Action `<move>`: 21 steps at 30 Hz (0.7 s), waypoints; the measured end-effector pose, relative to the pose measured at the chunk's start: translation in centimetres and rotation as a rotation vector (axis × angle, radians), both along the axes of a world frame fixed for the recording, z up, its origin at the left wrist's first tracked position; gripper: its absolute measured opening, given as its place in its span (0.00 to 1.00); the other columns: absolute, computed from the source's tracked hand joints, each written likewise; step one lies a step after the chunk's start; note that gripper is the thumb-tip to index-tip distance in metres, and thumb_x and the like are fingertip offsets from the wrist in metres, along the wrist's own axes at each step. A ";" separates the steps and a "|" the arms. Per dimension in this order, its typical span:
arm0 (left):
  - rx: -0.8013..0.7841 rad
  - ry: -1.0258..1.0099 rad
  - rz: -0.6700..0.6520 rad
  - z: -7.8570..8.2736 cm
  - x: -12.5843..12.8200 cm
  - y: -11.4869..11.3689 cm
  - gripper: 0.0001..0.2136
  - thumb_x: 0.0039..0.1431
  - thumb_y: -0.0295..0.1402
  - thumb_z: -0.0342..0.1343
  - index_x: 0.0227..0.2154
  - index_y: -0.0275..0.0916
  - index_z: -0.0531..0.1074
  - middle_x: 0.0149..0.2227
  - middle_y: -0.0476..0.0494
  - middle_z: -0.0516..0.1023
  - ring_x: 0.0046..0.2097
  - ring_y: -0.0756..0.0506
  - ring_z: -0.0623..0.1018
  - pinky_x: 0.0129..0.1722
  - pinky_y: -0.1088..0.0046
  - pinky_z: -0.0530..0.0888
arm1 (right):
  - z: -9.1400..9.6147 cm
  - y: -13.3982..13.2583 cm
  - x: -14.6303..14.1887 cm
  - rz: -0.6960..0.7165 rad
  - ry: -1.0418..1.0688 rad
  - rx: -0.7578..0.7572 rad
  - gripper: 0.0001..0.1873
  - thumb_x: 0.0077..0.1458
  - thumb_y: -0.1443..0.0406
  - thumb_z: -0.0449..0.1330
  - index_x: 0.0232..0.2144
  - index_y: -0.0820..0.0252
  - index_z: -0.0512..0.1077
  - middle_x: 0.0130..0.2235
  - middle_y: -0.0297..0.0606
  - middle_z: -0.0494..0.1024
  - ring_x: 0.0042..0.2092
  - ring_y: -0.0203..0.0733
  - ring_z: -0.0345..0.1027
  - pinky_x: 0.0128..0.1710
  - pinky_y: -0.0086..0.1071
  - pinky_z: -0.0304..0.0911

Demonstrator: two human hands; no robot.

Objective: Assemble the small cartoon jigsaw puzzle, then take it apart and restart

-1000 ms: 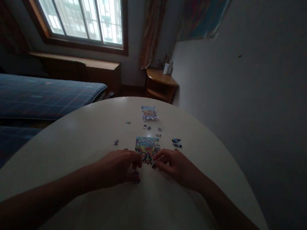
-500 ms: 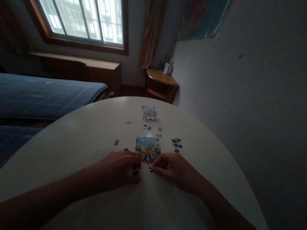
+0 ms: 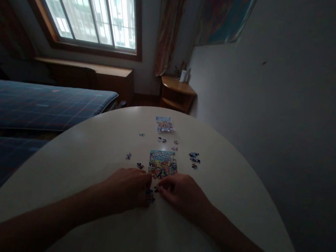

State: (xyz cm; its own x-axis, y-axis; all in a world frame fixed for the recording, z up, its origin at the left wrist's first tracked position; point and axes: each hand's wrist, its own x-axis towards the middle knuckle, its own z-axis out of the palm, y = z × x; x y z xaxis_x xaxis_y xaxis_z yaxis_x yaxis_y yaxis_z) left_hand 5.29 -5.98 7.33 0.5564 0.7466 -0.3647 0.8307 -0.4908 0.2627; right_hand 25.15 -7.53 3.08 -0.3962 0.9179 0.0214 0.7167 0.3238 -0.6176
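At the far left, a blue plaid mattress (image 3: 47, 108) is seen beyond the rim of the round white table (image 3: 93, 147). On the table's left half, one jigsaw piece (image 3: 128, 156) is laid alone, a second piece (image 3: 141, 134) is placed farther off, and a dark piece (image 3: 140, 165) is set just beyond the left hand (image 3: 130, 187). That hand is rested palm down with its fingers curled; whether they are clamped on anything cannot be told. Just beside its fingertips, a small cluster of pieces (image 3: 150, 196) is partly covered, its longer run directed from the far side toward the person. To the right of that cluster, a small dark piece (image 3: 156, 188) is pinched between the thumb and forefinger of the right hand (image 3: 180, 193), at the very tips; its pointing is too small to be made out. The partly assembled puzzle (image 3: 163, 162) is lain flat beyond both hands' fingertips, its white lettering along the far edge, so its top is pointed away from the person; no clear long axis is shown. Behind it, a printed picture sheet (image 3: 165, 124) is placed, and at the right a group of pieces (image 3: 194, 160) is gathered.
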 end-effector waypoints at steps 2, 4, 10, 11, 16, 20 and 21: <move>-0.010 0.006 -0.008 0.1 0.1 -0.1 0.12 0.50 0.38 0.63 0.37 0.40 0.72 0.41 0.43 0.78 0.40 0.40 0.78 0.36 0.67 0.71 | 0.0 -0.1 0.1 0.008 -0.034 0.023 0.08 0.53 0.66 0.62 0.37 0.57 0.80 0.31 0.37 0.80 0.32 0.37 0.71 0.34 0.30 0.62; -0.009 0.004 -0.007 0.1 0.2 -0.2 0.14 0.50 0.38 0.63 0.38 0.40 0.71 0.42 0.43 0.78 0.41 0.40 0.77 0.37 0.67 0.71 | 0.0 -0.2 0.1 0.028 -0.062 0.043 0.09 0.53 0.66 0.62 0.38 0.58 0.80 0.32 0.38 0.80 0.33 0.38 0.71 0.35 0.31 0.63; 0.002 0.018 0.014 0.0 0.2 -0.3 0.09 0.53 0.36 0.61 0.36 0.40 0.72 0.41 0.43 0.79 0.41 0.41 0.77 0.38 0.68 0.71 | 0.3 -0.3 0.1 0.105 -0.141 0.061 0.07 0.53 0.68 0.62 0.36 0.58 0.79 0.33 0.37 0.78 0.36 0.39 0.70 0.37 0.31 0.61; 0.006 0.022 0.020 0.0 0.1 -0.2 0.09 0.53 0.36 0.60 0.36 0.40 0.72 0.41 0.43 0.79 0.41 0.40 0.77 0.38 0.67 0.71 | 0.4 -0.3 0.1 0.102 -0.143 0.053 0.08 0.52 0.68 0.62 0.35 0.57 0.79 0.33 0.37 0.78 0.36 0.38 0.70 0.37 0.31 0.61; 0.043 0.019 0.032 -0.2 -0.1 0.4 0.08 0.54 0.36 0.58 0.36 0.40 0.72 0.40 0.43 0.78 0.39 0.41 0.77 0.37 0.67 0.71 | 0.6 -0.5 0.2 0.070 -0.134 0.029 0.07 0.52 0.69 0.62 0.36 0.59 0.78 0.34 0.38 0.77 0.36 0.39 0.69 0.37 0.31 0.60; 0.065 0.006 0.035 -0.5 -0.1 0.6 0.09 0.55 0.37 0.58 0.36 0.40 0.71 0.40 0.42 0.78 0.40 0.41 0.77 0.37 0.68 0.71 | 0.4 -0.5 0.2 0.052 -0.119 0.020 0.05 0.50 0.69 0.63 0.32 0.60 0.77 0.32 0.37 0.77 0.35 0.38 0.68 0.36 0.30 0.59; 0.068 0.000 0.036 -0.6 -0.1 0.6 0.09 0.54 0.37 0.58 0.36 0.40 0.71 0.40 0.42 0.78 0.40 0.41 0.77 0.37 0.67 0.71 | 0.3 -0.4 0.2 0.052 -0.113 0.018 0.05 0.49 0.70 0.63 0.32 0.60 0.77 0.32 0.37 0.76 0.34 0.38 0.68 0.35 0.30 0.59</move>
State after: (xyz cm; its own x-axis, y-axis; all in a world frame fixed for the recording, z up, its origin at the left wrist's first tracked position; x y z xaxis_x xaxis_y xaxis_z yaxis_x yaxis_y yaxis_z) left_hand 5.18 -5.38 6.76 0.5288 0.7890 -0.3128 0.8481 -0.4774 0.2298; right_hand 25.34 -7.98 3.41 -0.4445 0.8957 -0.0101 0.7632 0.3728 -0.5278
